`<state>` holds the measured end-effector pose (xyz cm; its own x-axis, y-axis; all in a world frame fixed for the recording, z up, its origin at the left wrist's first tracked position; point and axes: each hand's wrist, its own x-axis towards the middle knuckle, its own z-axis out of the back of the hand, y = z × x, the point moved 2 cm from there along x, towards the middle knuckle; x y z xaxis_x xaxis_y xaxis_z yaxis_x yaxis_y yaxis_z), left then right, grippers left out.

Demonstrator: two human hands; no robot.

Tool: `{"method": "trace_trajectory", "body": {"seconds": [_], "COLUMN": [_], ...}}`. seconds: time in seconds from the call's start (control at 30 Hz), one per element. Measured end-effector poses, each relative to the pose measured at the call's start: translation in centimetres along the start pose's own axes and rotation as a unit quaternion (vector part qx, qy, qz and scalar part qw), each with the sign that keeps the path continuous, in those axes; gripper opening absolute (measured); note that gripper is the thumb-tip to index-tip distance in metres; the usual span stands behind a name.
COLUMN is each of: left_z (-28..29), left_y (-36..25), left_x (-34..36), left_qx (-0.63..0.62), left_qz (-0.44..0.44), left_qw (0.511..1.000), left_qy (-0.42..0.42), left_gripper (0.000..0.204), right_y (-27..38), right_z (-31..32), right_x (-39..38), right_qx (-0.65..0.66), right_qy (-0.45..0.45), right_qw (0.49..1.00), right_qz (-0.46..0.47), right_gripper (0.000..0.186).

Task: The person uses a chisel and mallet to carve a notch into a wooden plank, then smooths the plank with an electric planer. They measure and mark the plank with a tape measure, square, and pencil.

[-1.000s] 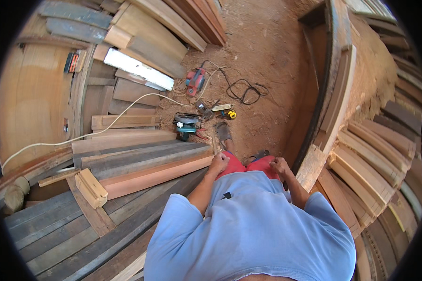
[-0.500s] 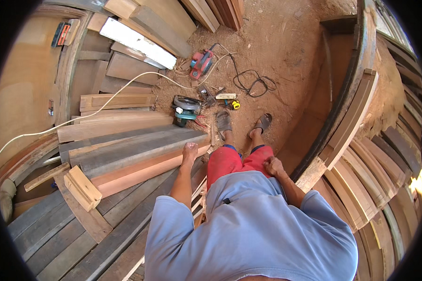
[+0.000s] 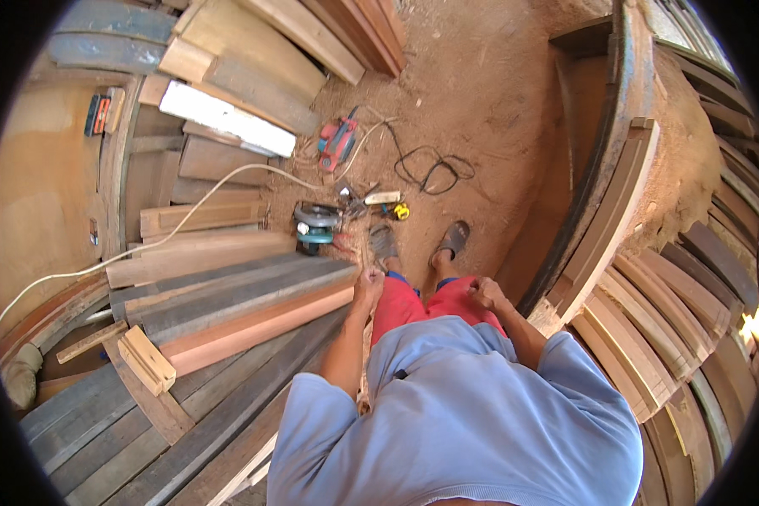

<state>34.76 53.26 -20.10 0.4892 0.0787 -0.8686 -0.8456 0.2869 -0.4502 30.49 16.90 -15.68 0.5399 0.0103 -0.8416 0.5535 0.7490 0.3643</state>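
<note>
Stack of long grey and reddish wooden planks (image 3: pixel 228 312) fills centre-left of frame. Teal circular saw (image 3: pixel 315 226) on sawdust floor, upper centre, just beyond. Left hand (image 3: pixel 368 282) at plank ends, fingers curled, contents unclear; can't tell grip. Right hand (image 3: pixel 483 295) fisted, holding nothing visible. Judged step: standing at stack; next calls for a firm plank hold

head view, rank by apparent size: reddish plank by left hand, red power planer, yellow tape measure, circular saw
1. reddish plank
2. circular saw and red power planer: look alike, not ranked; planer lies farther off
3. yellow tape measure
</note>
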Motion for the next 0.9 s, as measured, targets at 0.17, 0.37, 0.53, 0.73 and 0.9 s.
{"method": "trace_trajectory", "body": {"seconds": [0.17, 0.37, 0.53, 0.73, 0.9], "left_z": [-2.9, -1.7, 3.9, 12.5, 17.6], "left_y": [-12.4, -36.9, -44.7, -42.1, -35.5], "left_x": [-8.2, -28.3, -40.7, -39.6, -30.8], "left_qx": [-0.263, -0.307, -0.271, -0.312, -0.349], "left_qz": [-0.136, -0.471, -0.656, -0.759, -0.735], "left_qw": [0.912, 0.593, 0.324, 0.282, 0.488], "left_qy": [0.285, 0.576, 0.625, 0.498, 0.315], "left_gripper": [0.055, 0.104, 0.1, 0.076, 0.083], "right_y": [1.2, 1.5, 2.6, 5.2, 13.8], "right_z": [4.2, 9.9, 11.9, 11.5, 13.3], "right_x": [3.0, 5.3, 5.0, 7.5, 13.1], "right_qx": [-0.008, -0.02, -0.011, -0.039, -0.15], "right_qy": [-0.004, -0.036, -0.083, -0.078, 0.003], "right_qw": [1.0, 0.999, 0.996, 0.996, 0.987], "right_qz": [0.02, 0.005, 0.013, 0.007, 0.049], "right_gripper": [0.037, 0.035, 0.03, 0.026, 0.029]}}
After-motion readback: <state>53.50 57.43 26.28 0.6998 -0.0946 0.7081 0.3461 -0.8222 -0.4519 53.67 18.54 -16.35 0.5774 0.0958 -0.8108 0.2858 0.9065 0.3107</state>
